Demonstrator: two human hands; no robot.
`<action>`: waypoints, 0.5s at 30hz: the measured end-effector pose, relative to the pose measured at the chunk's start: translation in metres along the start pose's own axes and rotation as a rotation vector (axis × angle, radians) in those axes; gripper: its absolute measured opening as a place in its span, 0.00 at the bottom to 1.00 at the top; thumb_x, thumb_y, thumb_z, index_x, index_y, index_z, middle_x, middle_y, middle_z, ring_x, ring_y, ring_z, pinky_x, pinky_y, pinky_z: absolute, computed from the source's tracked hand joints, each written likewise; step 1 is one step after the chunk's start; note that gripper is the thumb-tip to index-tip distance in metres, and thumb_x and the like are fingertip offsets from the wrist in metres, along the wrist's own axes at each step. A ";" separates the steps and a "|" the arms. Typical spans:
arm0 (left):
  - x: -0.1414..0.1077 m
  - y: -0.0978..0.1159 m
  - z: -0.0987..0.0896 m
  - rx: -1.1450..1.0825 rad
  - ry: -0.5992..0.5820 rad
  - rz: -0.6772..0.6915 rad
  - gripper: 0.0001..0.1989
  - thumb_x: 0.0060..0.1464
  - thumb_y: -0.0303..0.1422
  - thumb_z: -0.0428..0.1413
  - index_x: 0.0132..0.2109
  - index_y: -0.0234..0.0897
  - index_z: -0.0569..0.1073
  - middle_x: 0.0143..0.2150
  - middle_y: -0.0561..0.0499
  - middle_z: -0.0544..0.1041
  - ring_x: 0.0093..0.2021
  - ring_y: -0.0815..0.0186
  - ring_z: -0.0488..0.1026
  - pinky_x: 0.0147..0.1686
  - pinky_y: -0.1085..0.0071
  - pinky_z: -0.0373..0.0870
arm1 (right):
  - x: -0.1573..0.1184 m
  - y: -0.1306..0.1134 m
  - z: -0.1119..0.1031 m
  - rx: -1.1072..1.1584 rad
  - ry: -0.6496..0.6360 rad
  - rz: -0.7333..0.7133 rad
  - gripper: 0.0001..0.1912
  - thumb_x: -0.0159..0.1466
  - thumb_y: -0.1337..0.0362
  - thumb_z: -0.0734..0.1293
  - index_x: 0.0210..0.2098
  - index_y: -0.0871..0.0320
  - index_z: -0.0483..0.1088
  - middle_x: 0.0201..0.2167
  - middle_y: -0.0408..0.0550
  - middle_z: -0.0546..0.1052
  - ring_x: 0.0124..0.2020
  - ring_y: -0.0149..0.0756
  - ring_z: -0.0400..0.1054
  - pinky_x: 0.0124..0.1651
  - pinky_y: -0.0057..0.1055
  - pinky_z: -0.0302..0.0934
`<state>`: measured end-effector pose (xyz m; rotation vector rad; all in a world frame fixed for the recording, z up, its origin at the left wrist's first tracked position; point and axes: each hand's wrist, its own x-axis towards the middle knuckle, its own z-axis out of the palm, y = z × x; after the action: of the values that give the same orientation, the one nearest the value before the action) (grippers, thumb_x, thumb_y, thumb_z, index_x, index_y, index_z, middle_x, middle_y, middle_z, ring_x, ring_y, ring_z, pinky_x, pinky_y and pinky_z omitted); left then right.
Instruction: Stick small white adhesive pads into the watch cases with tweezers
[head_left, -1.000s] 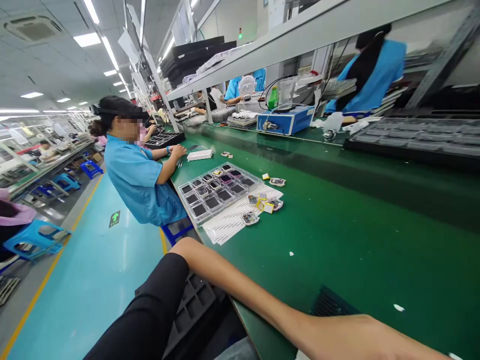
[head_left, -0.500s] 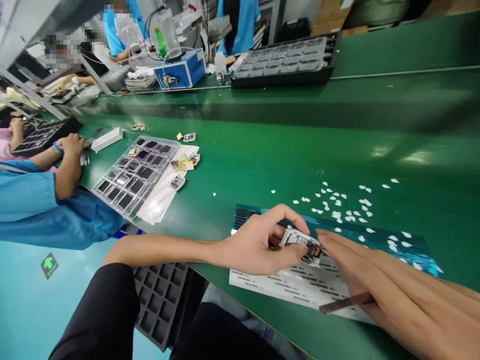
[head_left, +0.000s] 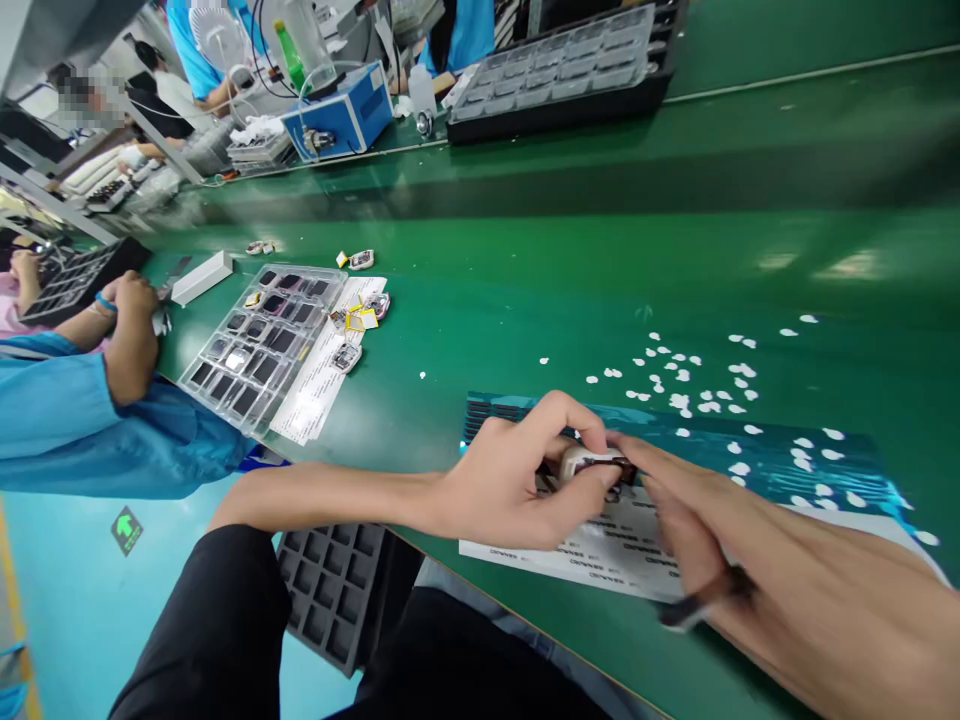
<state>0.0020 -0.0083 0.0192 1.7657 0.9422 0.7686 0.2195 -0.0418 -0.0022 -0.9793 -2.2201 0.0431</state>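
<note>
1. While the left hand (head_left: 517,480) pinches a small pale-cased device (head_left: 576,462) between thumb and fingertips, the right hand (head_left: 795,550) meets its right edge with extended fingertips. The device is held just above the worktop (head_left: 450,300), near side, right of the middle, tilted so that its inner face is hard to read.

2. The right hand's lower fingers are closed around a thin dark tool (head_left: 686,610), whose blurred end points left, away from the device.

3. Handling of this device looks to be underway; how much of it is complete cannot be told, as the fingers cover most of it.

4. Under and beyond the hands lie a printed white sheet (head_left: 592,555) and a shiny blue film (head_left: 787,460). Many small white tabs (head_left: 681,402) are scattered on the film's right part and the surface beyond; these are loose, fixed to nothing I can make out.

5. To the left, a clear tray (head_left: 216,410) holds dark-faced pieces in its compartments. Beside it, on printed papers (head_left: 300,410), an open device (head_left: 347,357) shows its inner parts, near loose yellow-edged pieces (head_left: 368,318). These sit outside the tray, seemingly unassembled.

6. Farther left rest a co-worker's hands (head_left: 135,295).
</note>
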 end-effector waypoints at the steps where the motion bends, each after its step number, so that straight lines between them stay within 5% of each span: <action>1: 0.001 -0.001 -0.001 0.003 -0.010 0.008 0.09 0.62 0.37 0.52 0.43 0.42 0.58 0.23 0.62 0.70 0.18 0.75 0.61 0.22 0.75 0.59 | 0.002 -0.001 0.000 0.059 0.011 0.096 0.34 0.71 0.67 0.63 0.73 0.39 0.56 0.44 0.37 0.84 0.25 0.31 0.76 0.28 0.29 0.72; 4: 0.002 -0.002 -0.002 0.014 -0.063 0.029 0.08 0.62 0.36 0.51 0.42 0.42 0.57 0.25 0.59 0.73 0.18 0.75 0.61 0.23 0.74 0.60 | 0.010 -0.006 -0.001 0.241 -0.015 0.370 0.15 0.72 0.57 0.64 0.55 0.35 0.75 0.22 0.30 0.77 0.12 0.27 0.62 0.16 0.28 0.59; 6: 0.001 -0.003 -0.002 0.016 -0.099 0.039 0.08 0.62 0.35 0.51 0.42 0.42 0.58 0.25 0.59 0.73 0.19 0.75 0.62 0.22 0.75 0.61 | 0.017 -0.007 -0.001 0.325 -0.039 0.441 0.10 0.71 0.52 0.65 0.44 0.39 0.79 0.20 0.31 0.76 0.13 0.27 0.63 0.14 0.27 0.55; 11: -0.004 -0.008 0.000 0.107 -0.078 0.155 0.07 0.65 0.34 0.53 0.46 0.39 0.62 0.26 0.58 0.76 0.21 0.74 0.70 0.21 0.76 0.63 | 0.024 -0.011 -0.004 0.443 -0.074 0.575 0.11 0.67 0.46 0.67 0.34 0.41 0.78 0.21 0.33 0.78 0.14 0.30 0.67 0.15 0.28 0.57; 15: -0.007 -0.014 0.002 0.205 -0.015 0.311 0.17 0.70 0.39 0.51 0.59 0.33 0.66 0.44 0.46 0.85 0.36 0.71 0.82 0.35 0.75 0.78 | 0.025 -0.017 -0.009 0.428 -0.065 0.657 0.14 0.67 0.42 0.67 0.32 0.40 0.77 0.16 0.31 0.74 0.11 0.29 0.62 0.12 0.28 0.53</action>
<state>-0.0041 -0.0119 0.0046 2.1273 0.7666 0.8766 0.2018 -0.0396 0.0241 -1.4121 -1.7406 0.8160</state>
